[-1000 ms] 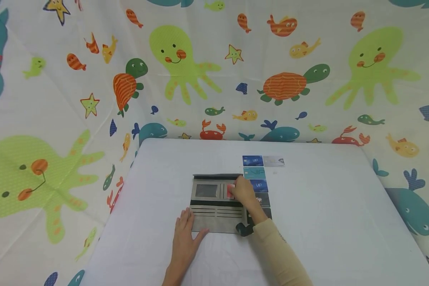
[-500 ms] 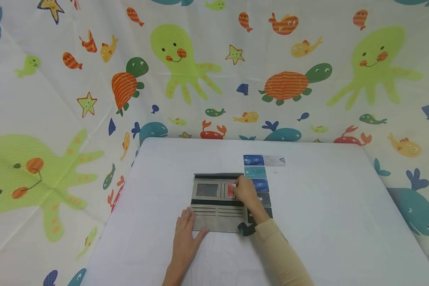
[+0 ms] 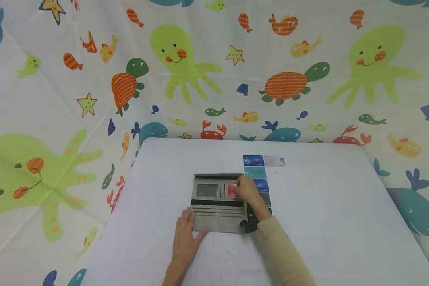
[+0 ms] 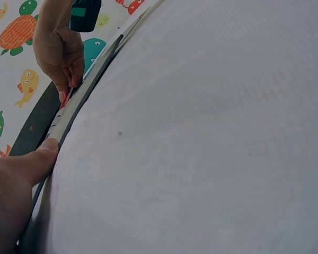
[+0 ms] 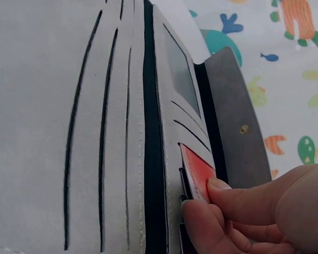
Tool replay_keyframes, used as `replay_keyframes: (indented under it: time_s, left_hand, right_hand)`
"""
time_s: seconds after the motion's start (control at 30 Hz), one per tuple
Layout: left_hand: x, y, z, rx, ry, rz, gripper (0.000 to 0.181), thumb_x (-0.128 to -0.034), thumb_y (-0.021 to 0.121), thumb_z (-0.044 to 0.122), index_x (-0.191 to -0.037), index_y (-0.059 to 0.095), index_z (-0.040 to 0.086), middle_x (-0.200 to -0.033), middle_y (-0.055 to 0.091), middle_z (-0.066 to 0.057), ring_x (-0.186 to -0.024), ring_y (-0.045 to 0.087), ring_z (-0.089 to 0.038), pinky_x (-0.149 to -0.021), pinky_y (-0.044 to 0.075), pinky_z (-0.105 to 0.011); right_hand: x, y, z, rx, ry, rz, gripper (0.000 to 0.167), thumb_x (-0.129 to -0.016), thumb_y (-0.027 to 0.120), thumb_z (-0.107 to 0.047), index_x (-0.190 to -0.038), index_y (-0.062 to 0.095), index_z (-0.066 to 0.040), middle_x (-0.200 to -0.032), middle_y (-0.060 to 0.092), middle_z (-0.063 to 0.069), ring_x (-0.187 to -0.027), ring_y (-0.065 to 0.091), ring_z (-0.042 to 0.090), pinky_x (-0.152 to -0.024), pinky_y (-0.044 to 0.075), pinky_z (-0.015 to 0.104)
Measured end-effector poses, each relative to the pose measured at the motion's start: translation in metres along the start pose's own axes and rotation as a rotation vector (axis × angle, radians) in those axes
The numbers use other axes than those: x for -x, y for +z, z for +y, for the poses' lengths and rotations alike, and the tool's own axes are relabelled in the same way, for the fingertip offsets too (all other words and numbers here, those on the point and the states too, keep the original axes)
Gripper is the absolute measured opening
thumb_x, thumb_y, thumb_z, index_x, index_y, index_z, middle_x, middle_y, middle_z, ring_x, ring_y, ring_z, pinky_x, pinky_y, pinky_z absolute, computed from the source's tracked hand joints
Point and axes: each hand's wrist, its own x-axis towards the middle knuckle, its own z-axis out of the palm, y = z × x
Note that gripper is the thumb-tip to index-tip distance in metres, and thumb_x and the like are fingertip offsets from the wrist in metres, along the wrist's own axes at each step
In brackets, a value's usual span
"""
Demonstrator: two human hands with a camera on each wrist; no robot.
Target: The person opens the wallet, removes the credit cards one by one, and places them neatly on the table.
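Wallet (image 3: pixel 219 225) is being seen spread on table (image 3: pixel 343 206), long edges running left to right. Left edge is being touched by left hand (image 3: pixel 184 234): fingers extended, thumb spread out to the near edge. In left wrist view, thumb tip is being rested on that edge; nothing is being gripped on this side.

Red card (image 3: pixel 231 191) is being pinched by right hand (image 3: pixel 248 191). In right wrist view, thumb is being pressed against the red face, a fingertip at the card's edge; grip is being held nearly together, only the card between. Other fingers are being held curled.

Card is being held at the short slots of the far panel, right of window (image 3: pixel 207 190); depth in the slot cannot be told. Flap (image 5: pixel 230 111) with brass snap (image 5: pixel 244 129) is being seen beyond the far panel. Long slots (image 5: pixel 103 137) are being shown across the near panel.

Right of wallet, a column is being formed by blue card (image 3: pixel 253 160), teal card (image 3: pixel 255 172), second blue card (image 3: pixel 261 185) and two dark ones, partly covered by the right arm. Pale card (image 3: pixel 274 161) is being seen just beside the top one. Tan sleeve (image 3: pixel 284 250) is being worn on the right arm, dark device (image 3: pixel 248 227) at the wrist. Table is being backed by cloth (image 3: pixel 236 103) printed with sea animals.
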Motion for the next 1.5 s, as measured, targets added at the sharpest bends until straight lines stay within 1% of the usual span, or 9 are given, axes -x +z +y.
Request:
replay_keyframes:
  time_s: [0.07, 0.17, 0.47, 0.57, 0.77, 0.87, 1.23, 1.4, 1.5]
  left_hand:
    - [0.001, 0.002, 0.0, -0.008, 0.015, 0.026, 0.085, -0.0843, 0.075, 0.05, -0.145, 0.048, -0.003, -0.159, 0.04, -0.017, -0.15, 0.034, -0.036, -0.13, 0.005, -0.027]
    - [0.001, 0.003, -0.001, -0.011, 0.031, 0.052, 0.084, -0.083, 0.077, 0.048, -0.143, 0.05, -0.004, -0.157, 0.042, -0.018, -0.148, 0.036, -0.037, -0.129, 0.003, -0.023]
    - [-0.001, 0.002, 0.001, 0.011, -0.002, -0.027, 0.084, -0.0863, 0.074, 0.048, -0.146, 0.046, -0.004, -0.161, 0.037, -0.017, -0.152, 0.03, -0.035, -0.127, 0.02, -0.047]
    - [-0.002, 0.001, 0.002, 0.015, -0.006, -0.036, 0.084, -0.0864, 0.074, 0.049, -0.147, 0.046, -0.003, -0.161, 0.036, -0.016, -0.152, 0.029, -0.035, -0.127, 0.02, -0.047]
    - [-0.001, 0.0, 0.004, 0.016, -0.006, -0.032, 0.084, -0.0863, 0.074, 0.048, -0.147, 0.046, -0.002, -0.161, 0.036, -0.016, -0.152, 0.029, -0.034, -0.13, 0.012, -0.038]
    - [-0.002, 0.0, 0.004, 0.022, -0.007, -0.034, 0.084, -0.0862, 0.075, 0.048, -0.147, 0.046, -0.002, -0.161, 0.036, -0.016, -0.152, 0.029, -0.034, -0.13, 0.011, -0.036]
    - [-0.003, 0.0, 0.003, 0.033, 0.0, -0.036, 0.085, -0.086, 0.074, 0.049, -0.147, 0.046, -0.003, -0.161, 0.037, -0.016, -0.152, 0.029, -0.035, -0.127, 0.02, -0.048]
    - [-0.001, -0.003, 0.002, 0.021, 0.015, -0.004, 0.084, -0.0849, 0.075, 0.049, -0.144, 0.049, -0.005, -0.159, 0.039, -0.019, -0.15, 0.032, -0.037, -0.125, 0.023, -0.052]
    - [0.0, -0.004, 0.0, 0.02, 0.009, -0.008, 0.084, -0.0854, 0.074, 0.049, -0.144, 0.048, -0.005, -0.159, 0.039, -0.019, -0.151, 0.031, -0.037, -0.125, 0.023, -0.052]
  right_hand:
    - [0.0, 0.0, 0.001, 0.011, -0.004, 0.006, 0.025, -0.093, 0.068, -0.007, -0.114, 0.061, 0.007, -0.088, 0.069, 0.014, -0.058, 0.068, 0.014, -0.059, 0.06, 0.029]
    - [0.002, 0.0, 0.001, 0.024, -0.012, 0.021, 0.027, -0.093, 0.069, -0.008, -0.114, 0.061, 0.008, -0.088, 0.07, 0.015, -0.057, 0.068, 0.014, -0.058, 0.06, 0.028]
    - [0.006, -0.005, -0.001, 0.055, 0.004, 0.036, 0.028, -0.093, 0.07, -0.008, -0.115, 0.062, 0.008, -0.09, 0.07, 0.016, -0.058, 0.067, 0.014, -0.059, 0.06, 0.028]
    - [0.006, -0.006, 0.0, 0.053, 0.009, 0.038, 0.028, -0.093, 0.07, -0.008, -0.115, 0.063, 0.008, -0.092, 0.071, 0.017, -0.058, 0.067, 0.015, -0.059, 0.061, 0.027]
    - [0.007, -0.01, 0.003, 0.037, 0.009, 0.037, 0.027, -0.092, 0.07, -0.007, -0.114, 0.064, 0.008, -0.095, 0.071, 0.019, -0.058, 0.067, 0.015, -0.06, 0.061, 0.028]
    - [0.008, -0.012, 0.004, 0.029, 0.012, 0.041, 0.026, -0.091, 0.071, -0.007, -0.112, 0.065, 0.007, -0.094, 0.071, 0.018, -0.058, 0.068, 0.015, -0.06, 0.061, 0.029]
    - [0.007, -0.016, 0.011, -0.026, 0.023, 0.044, 0.028, -0.091, 0.072, -0.009, -0.112, 0.065, 0.009, -0.092, 0.071, 0.018, -0.056, 0.067, 0.014, -0.064, 0.062, 0.03]
    - [0.01, -0.012, 0.013, -0.069, 0.028, 0.057, 0.021, -0.091, 0.071, -0.014, -0.099, 0.065, 0.005, -0.081, 0.07, 0.014, -0.056, 0.068, 0.014, -0.058, 0.058, 0.027]
    - [0.014, -0.009, 0.011, -0.058, 0.022, 0.066, 0.022, -0.092, 0.068, -0.017, -0.101, 0.061, 0.002, -0.08, 0.067, 0.012, -0.058, 0.065, 0.015, -0.053, 0.053, 0.024]
